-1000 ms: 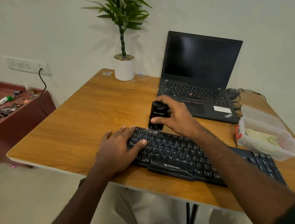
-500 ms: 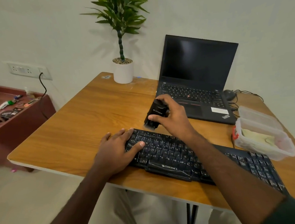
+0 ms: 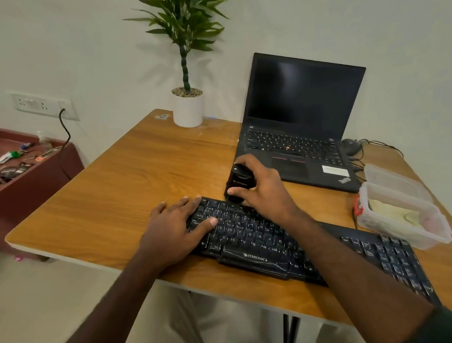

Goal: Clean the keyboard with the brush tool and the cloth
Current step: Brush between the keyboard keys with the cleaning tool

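A black Zebronics keyboard (image 3: pixel 254 239) lies slanted across the front of the wooden table (image 3: pixel 128 184). My left hand (image 3: pixel 175 229) rests flat on the keyboard's left end, fingers spread, thumb on the keys. My right hand (image 3: pixel 261 187) grips a chunky black brush tool (image 3: pixel 237 180) at the keyboard's top edge, its lower end down at the top key row. A pale yellow cloth (image 3: pixel 393 212) lies inside a clear plastic box (image 3: pixel 403 238) at the right.
An open black laptop (image 3: pixel 297 127) stands behind the keyboard, with a mouse (image 3: pixel 351 145) and cables to its right. A potted plant (image 3: pixel 188 106) sits at the table's back. The box's lid (image 3: pixel 393 177) lies behind it. A maroon side shelf (image 3: pixel 24 171) holds several small items.
The brush tool swept off the top key row toward the table behind, then came back down to the keyboard's top edge. My left hand stayed on the keyboard. The camera view shifted slightly.
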